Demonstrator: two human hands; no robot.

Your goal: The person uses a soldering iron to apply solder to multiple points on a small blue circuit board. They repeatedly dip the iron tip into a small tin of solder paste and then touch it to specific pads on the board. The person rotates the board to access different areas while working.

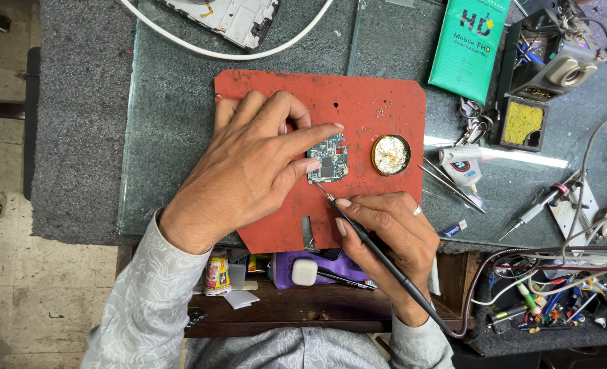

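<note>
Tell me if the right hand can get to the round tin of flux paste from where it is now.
Probably yes. The round tin sits open on the red mat, just beyond the right hand, with bare mat between them. But that hand grips a soldering iron, so its fingers aren't free.

At frame centre, my left hand (252,167) lies palm down, index and thumb extended rightward. Lower right, my right hand (385,229) curls in a pen grip, both grey-sleeved forearms rising from the bottom edge.
</note>
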